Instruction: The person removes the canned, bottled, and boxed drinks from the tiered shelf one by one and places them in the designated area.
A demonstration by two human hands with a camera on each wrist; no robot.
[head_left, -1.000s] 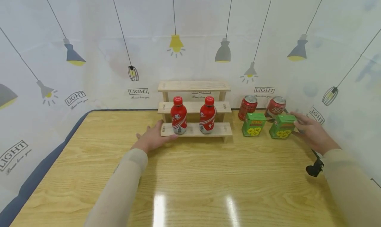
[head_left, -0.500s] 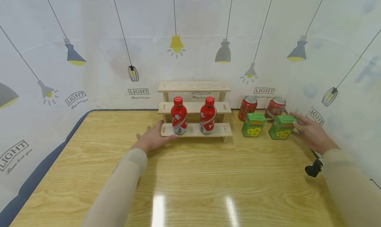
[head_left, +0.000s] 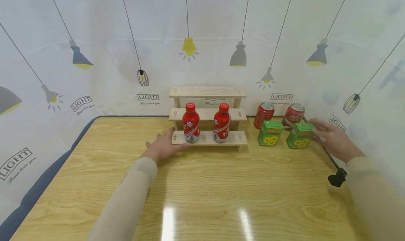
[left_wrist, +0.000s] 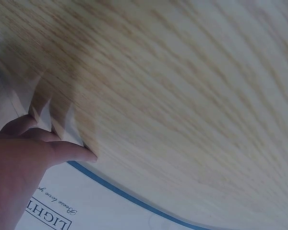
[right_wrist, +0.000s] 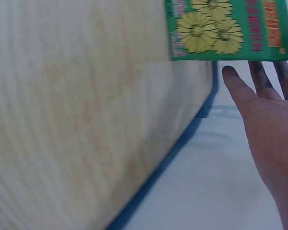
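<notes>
In the head view, my left hand (head_left: pixel 161 147) lies at the left end of the lowest step of a wooden three-step rack (head_left: pixel 207 137). Its thumb runs along the step's front edge; the left wrist view shows other fingers (left_wrist: pixel 69 152) spread with tips on the tabletop. Two red bottles, a left one (head_left: pixel 191 123) and a right one (head_left: pixel 222 123), stand upright on that step. My right hand (head_left: pixel 335 139) is beside the right green carton (head_left: pixel 300 136) with yellow flowers. In the right wrist view its thumb (right_wrist: pixel 237 86) is extended, apart from the carton (right_wrist: pixel 221 31).
Another green carton (head_left: pixel 270 134) stands to the left, with two red cans, a left one (head_left: pixel 264 115) and a right one (head_left: pixel 293 116), behind. Near my right wrist is a black device (head_left: pixel 337 177) with a dark strip. Printed sheeting (head_left: pixel 120 40) surrounds the wooden table (head_left: pixel 215 188).
My right hand has shifted slightly right, off the right green carton's side, and its thumb has come away. The left hand, rack, bottles and cartons look unmoved.
</notes>
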